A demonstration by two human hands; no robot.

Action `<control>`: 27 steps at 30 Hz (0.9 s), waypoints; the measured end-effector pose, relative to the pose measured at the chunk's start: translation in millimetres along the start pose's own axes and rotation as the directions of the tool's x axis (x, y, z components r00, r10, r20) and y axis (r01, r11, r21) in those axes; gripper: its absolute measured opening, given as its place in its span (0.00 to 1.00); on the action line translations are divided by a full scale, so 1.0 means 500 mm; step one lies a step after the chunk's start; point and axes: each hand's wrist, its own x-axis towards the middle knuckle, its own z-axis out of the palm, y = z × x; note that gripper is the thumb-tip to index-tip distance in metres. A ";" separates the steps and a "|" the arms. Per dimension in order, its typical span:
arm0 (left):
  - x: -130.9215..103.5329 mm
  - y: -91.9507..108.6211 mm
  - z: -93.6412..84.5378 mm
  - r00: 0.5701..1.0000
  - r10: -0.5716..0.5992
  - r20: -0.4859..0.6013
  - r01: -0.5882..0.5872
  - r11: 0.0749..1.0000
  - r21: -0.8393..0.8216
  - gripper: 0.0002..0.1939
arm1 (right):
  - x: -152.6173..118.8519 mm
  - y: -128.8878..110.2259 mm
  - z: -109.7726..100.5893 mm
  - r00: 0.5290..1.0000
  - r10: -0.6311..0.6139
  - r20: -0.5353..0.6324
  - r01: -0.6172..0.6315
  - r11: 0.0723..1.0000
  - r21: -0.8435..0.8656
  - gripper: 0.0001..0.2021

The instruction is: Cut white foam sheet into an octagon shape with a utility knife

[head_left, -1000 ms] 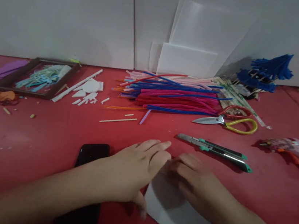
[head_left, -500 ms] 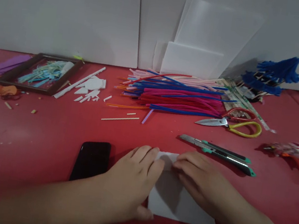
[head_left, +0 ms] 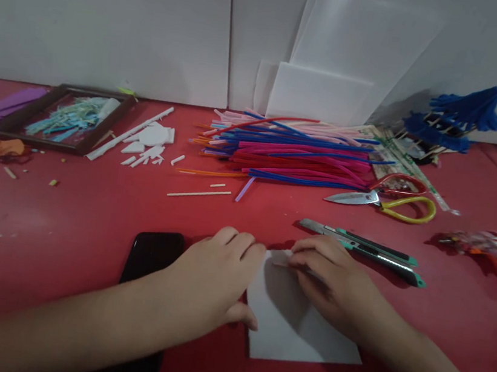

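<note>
A white sheet of paper lies on the red table in front of me, with a narrow strip turned over at its top edge. My left hand rests at the sheet's upper left edge, its fingers curving down there and its thumb stretched apart near the left side. At the top edge, my right hand pinches the turned strip between bent fingers; its fingertips are partly hidden. A black phone lies beside my left hand, partly under the forearm. Just beyond my right hand is a green and black utility knife.
Behind lie bundled pipe cleaners, scissors and thin sticks. A glue gun is on the right, with a blue fringed model farther back. White scraps and a brown frame are at the left.
My left hand has shifted slightly up and left, off the sheet's surface to its edge. The sheet has turned a little, and the strip under my right hand stands more raised.
</note>
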 end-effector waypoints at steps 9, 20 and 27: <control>-0.003 0.015 0.002 0.997 0.031 0.072 -0.031 1.000 0.003 0.52 | -0.006 0.016 0.014 0.996 -0.023 -0.089 0.020 0.999 -0.033 0.06; -0.002 0.011 0.022 0.996 0.075 -0.051 -0.079 0.994 -0.079 0.36 | -0.011 0.001 0.013 0.998 -0.060 -0.033 0.061 0.997 0.044 0.10; -0.039 0.056 0.042 0.895 0.244 -0.373 -0.233 0.970 0.076 0.18 | -0.017 -0.013 0.008 0.992 -0.124 -0.025 0.123 0.992 -0.032 0.11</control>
